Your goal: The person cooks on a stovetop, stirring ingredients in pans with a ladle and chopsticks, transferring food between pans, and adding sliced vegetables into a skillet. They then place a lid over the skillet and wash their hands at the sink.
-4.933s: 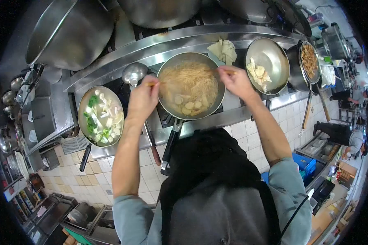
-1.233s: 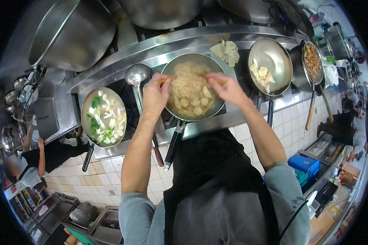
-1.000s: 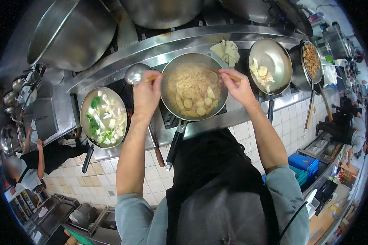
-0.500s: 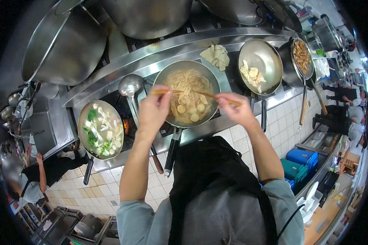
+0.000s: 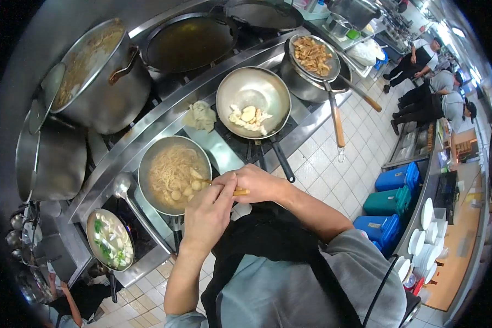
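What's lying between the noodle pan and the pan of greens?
A metal ladle lies between the noodle pan and the pan of greens, in the head view.

noodles (image 5: 174,164) in pan (image 5: 177,140) | ladle (image 5: 124,185) left of it | cloth (image 5: 201,116) behind | strainer (image 5: 334,66) over pot (image 5: 306,89)

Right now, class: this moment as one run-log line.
left hand: against right hand; wooden sticks: at hands; noodles: in pan; ladle: beside pan

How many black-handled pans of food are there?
3: the greens pan lower left, the noodle pan next, the third pan upper centre. Others may be hidden.
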A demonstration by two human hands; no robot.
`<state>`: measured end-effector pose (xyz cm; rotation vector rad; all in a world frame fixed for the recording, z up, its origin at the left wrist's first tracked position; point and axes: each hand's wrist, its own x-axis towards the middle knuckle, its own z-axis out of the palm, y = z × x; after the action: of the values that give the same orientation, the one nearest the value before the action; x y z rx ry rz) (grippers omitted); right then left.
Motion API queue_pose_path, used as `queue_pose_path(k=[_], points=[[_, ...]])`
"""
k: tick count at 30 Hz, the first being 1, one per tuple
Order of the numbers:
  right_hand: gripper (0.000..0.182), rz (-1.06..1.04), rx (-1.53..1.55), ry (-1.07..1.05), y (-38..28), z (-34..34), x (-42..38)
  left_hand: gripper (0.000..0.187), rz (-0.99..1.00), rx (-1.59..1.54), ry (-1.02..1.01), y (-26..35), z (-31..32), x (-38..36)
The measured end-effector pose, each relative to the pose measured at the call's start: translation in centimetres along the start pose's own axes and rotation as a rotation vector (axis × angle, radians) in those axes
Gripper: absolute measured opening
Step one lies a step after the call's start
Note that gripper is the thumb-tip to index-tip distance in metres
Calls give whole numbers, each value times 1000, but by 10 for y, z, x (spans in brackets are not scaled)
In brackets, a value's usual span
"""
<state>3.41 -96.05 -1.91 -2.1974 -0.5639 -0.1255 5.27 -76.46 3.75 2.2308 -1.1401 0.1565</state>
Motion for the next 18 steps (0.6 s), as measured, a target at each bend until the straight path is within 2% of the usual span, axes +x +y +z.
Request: queue_pose_path(k=[1,2,3,4,6,8,11,13,16,18], points=[[26,-10,6,8,3,-12,-6,46,-17,12,-11,12,8,5],[34,31,-72,-111,5,-23,-11,46,-21,31,-18,20,19,9],[41,66,-145,-237,7,-31,-15,44,9,36,80,23,31,11],[41,42,-120,-242,5,-34,-19,42,34,45,179,27,38,10],[45,119,-17,-241,4,-43,-28,38,-9,77,190,40,44,6],[49,55,-3,-249,11,-54,-47,34,-128,-40,313,52,42,-5],[50,234,151,91,45,-67,-87,23,-358,-5,464,70,3,-33],[53,360,218,265,75,-79,-122,16,-672,-224,704,69,-12,-83],[57,516,413,448,149,-62,-181,24,-485,-320,1020,66,-44,-137],[58,600,431,466,167,-49,-199,25,-456,-429,1077,77,-67,-166]])
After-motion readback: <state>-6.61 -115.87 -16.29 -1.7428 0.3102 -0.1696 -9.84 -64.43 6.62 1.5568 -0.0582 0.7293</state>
